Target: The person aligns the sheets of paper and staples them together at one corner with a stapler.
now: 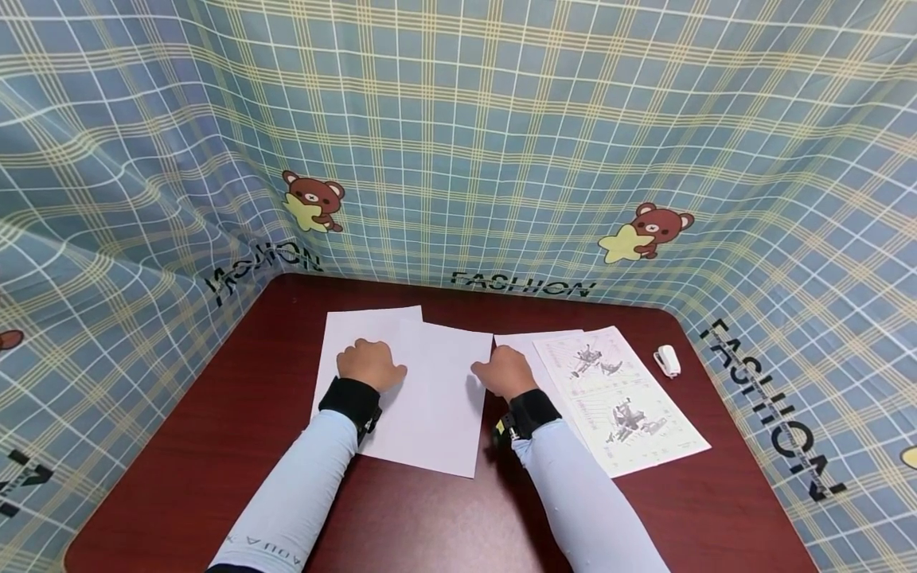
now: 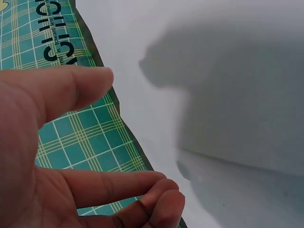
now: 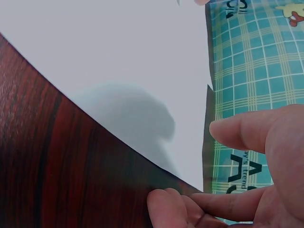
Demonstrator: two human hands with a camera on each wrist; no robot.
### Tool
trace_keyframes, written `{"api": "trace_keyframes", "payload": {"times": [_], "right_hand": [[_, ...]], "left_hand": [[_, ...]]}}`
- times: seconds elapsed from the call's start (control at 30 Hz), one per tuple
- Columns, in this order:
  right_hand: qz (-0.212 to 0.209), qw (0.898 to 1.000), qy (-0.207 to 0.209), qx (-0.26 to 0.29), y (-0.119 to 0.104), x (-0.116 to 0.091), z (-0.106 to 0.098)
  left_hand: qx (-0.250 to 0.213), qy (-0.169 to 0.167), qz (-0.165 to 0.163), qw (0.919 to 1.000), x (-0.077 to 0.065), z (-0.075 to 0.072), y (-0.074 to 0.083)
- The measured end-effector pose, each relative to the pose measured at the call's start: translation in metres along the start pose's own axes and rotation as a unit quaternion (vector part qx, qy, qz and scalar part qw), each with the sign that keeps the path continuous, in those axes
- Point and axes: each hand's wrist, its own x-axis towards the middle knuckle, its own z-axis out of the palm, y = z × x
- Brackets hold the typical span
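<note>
Two blank white sheets overlap at the table's middle: a front sheet (image 1: 440,414) and another sheet (image 1: 351,326) beneath its left side. My left hand (image 1: 368,366) is over the overlapping part. Thumb and fingers (image 2: 102,187) stand apart in the left wrist view, with nothing between them. At the front sheet's upper right edge is my right hand (image 1: 507,372). In the right wrist view, its fingers (image 3: 167,209) lie close to a sheet corner while the thumb stays apart; contact cannot be made out.
To the right, a sheet printed with machine drawings (image 1: 595,390) lies over another pale sheet (image 1: 516,344). A small white stapler (image 1: 667,360) sits near the right edge of the dark red table (image 1: 444,525). Checked cloth (image 1: 458,159) surrounds the back and sides.
</note>
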Motion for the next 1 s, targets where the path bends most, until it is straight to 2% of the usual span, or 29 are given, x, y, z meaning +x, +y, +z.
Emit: {"api": "trace_keyframes", "payload": {"times": [0.23, 0.5, 0.87, 1.0], "right_hand": [[-0.006, 1.000, 0.005, -0.020, -0.003, 0.000, 0.003], [0.000, 1.000, 0.012, -0.015, -0.007, -0.001, 0.008], [0.004, 1.000, 0.024, -0.012, -0.008, -0.002, 0.011], [0.001, 1.000, 0.029, -0.013, -0.007, 0.000, 0.012]], "left_hand": [[0.002, -0.004, 0.001, 1.0000, 0.001, 0.002, 0.002], [0.001, -0.011, -0.003, 0.9999, 0.001, 0.006, 0.000], [0.001, -0.008, 0.000, 1.0000, 0.000, 0.010, 0.002], [0.004, 0.004, 0.001, 1.0000, -0.001, 0.011, 0.002]]}}
